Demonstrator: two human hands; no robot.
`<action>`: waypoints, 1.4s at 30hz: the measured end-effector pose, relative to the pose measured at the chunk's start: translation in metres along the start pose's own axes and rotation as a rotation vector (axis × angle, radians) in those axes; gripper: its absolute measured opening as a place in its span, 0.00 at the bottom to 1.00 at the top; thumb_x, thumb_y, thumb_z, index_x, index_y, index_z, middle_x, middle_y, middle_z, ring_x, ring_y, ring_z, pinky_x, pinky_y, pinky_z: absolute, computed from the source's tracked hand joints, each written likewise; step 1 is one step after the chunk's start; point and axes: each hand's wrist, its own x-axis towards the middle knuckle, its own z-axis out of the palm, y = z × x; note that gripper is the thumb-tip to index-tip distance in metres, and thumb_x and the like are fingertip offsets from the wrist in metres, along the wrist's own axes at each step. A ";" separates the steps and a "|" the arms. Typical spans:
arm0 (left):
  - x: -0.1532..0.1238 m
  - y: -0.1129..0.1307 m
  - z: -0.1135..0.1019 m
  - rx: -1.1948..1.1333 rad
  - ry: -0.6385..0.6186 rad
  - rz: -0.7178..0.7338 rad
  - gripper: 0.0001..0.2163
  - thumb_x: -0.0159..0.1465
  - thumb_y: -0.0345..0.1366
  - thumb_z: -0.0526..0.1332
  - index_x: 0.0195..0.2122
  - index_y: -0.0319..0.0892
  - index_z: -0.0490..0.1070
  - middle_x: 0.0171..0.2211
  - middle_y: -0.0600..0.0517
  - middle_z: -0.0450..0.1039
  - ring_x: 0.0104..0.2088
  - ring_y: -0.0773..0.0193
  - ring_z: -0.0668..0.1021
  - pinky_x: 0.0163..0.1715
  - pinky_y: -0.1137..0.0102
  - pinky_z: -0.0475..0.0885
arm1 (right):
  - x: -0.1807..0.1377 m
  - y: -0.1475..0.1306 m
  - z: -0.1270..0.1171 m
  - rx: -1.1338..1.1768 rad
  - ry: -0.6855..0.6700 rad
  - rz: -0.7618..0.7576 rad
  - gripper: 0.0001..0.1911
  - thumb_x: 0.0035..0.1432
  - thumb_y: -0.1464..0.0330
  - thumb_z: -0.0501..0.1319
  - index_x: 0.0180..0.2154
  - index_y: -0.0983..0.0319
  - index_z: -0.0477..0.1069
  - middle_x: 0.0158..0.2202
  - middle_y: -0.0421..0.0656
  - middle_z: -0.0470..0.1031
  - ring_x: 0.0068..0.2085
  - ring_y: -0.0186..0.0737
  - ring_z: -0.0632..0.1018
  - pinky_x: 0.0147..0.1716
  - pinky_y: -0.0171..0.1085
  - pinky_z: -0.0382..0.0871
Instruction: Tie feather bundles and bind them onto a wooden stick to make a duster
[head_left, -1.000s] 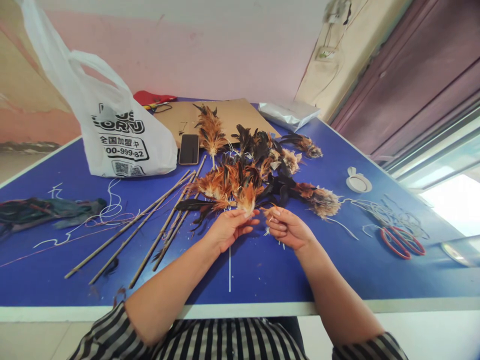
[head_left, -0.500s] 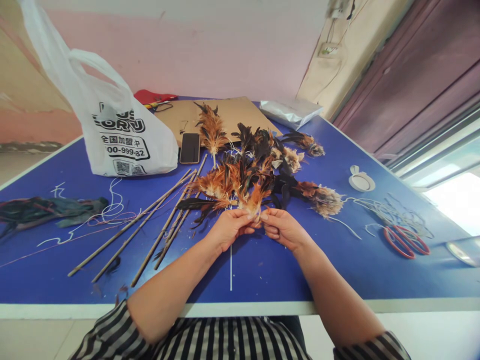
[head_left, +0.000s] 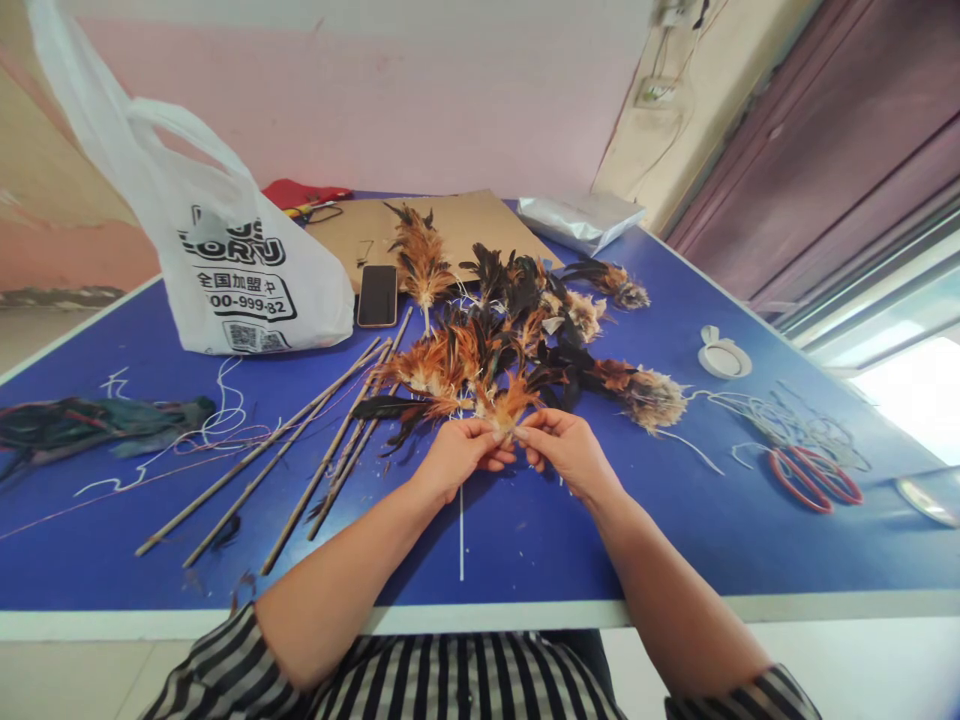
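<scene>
A small bunch of orange feathers is pinched at its quill end between my left hand and my right hand, just above the blue table. The fingertips of both hands meet at the base of the bunch. Right behind it lies a heap of orange, brown and black feathers. A thin white string runs from under my hands toward the table's front edge.
Several thin wooden sticks lie left of my hands. A white plastic bag, a phone and cardboard sit at the back. Red-handled scissors, loose string and a tape roll lie right. Dark feathers rest far left.
My right hand moved left from apart to meet my left hand, and both now pinch the base of the orange feather bunch together.
</scene>
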 end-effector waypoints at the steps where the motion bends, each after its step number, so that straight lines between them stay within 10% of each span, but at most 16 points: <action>1: 0.000 0.000 0.001 0.016 -0.003 0.006 0.07 0.51 0.34 0.65 0.27 0.33 0.73 0.24 0.49 0.75 0.22 0.69 0.76 0.22 0.78 0.70 | 0.000 0.000 0.001 -0.010 0.001 -0.004 0.12 0.44 0.62 0.66 0.26 0.64 0.69 0.15 0.36 0.68 0.16 0.28 0.67 0.14 0.27 0.62; 42: -0.001 -0.003 0.002 -0.219 -0.055 -0.174 0.02 0.54 0.27 0.63 0.27 0.32 0.74 0.24 0.48 0.74 0.24 0.69 0.77 0.25 0.79 0.73 | -0.001 -0.001 0.008 -0.047 0.070 0.000 0.12 0.42 0.62 0.65 0.25 0.65 0.70 0.19 0.36 0.68 0.18 0.26 0.61 0.18 0.29 0.53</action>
